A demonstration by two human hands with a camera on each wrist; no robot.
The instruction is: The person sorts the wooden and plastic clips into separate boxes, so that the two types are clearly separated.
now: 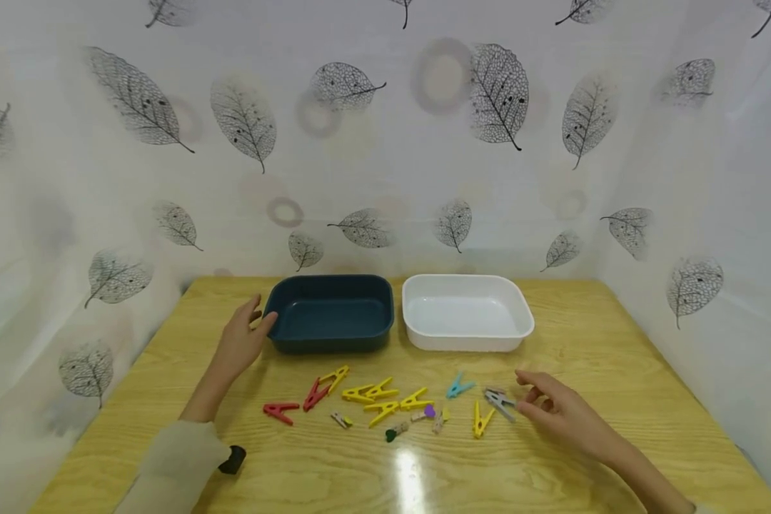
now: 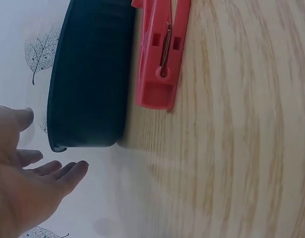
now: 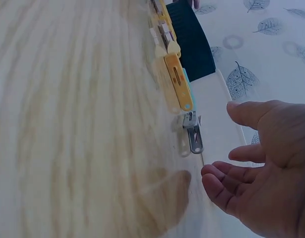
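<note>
Evidently, left hand (image 1: 240, 339): spread and empty, just beside the navy basin's (image 1: 330, 345) left end, its rim within easy grasp.
Red plastic clothespins (image 1: 273, 408): two, before the navy basin's left half.
Navy basin: one, mouth up, probably set behind the pegs to leave them reachable.
Yellow plastic clothespins (image 1: 388, 407): six, from before it to well rightward.
Mini wooden pegs (image 1: 340, 419): four, before and right of it; a fifth, poorly seen, may exist.
Blue clothespin (image 1: 455, 389): one, front-right of it.
White basin (image 1: 465, 343): one, just right of it.
Grey clothespin (image 1: 501, 404): one, farther front-right.
Right hand (image 1: 565, 410): parted, holding nothing, farthest right of it.
</note>
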